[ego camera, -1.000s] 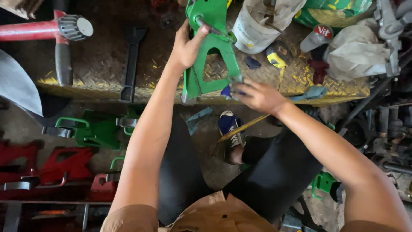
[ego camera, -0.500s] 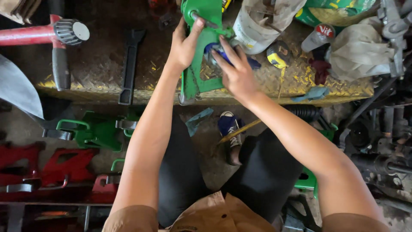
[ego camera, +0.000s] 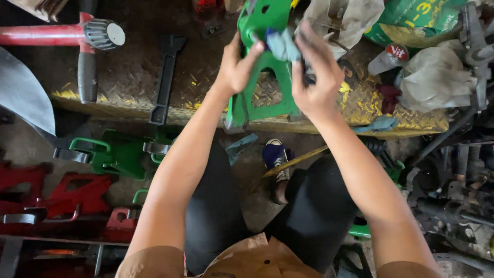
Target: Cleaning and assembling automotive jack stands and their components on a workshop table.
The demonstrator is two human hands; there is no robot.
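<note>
Two bare hands work at a green jack stand (ego camera: 260,67) standing on the worn checker-plate table (ego camera: 128,77); its top is cut off by the frame edge; the left hand (ego camera: 235,67) has its fingers clamped on the stand's left leg; the right hand (ego camera: 316,77) has fingers closed on a blue-grey rag (ego camera: 282,45) pressed against the stand, the fingertips partly hidden in cloth; more green stands (ego camera: 116,154) and red stands (ego camera: 67,198) lie on the floor below, half in shadow.

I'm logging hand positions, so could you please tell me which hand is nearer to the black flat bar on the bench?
Left. The left hand grips the green stand, just right of the black bar; the right hand is farther right.
</note>
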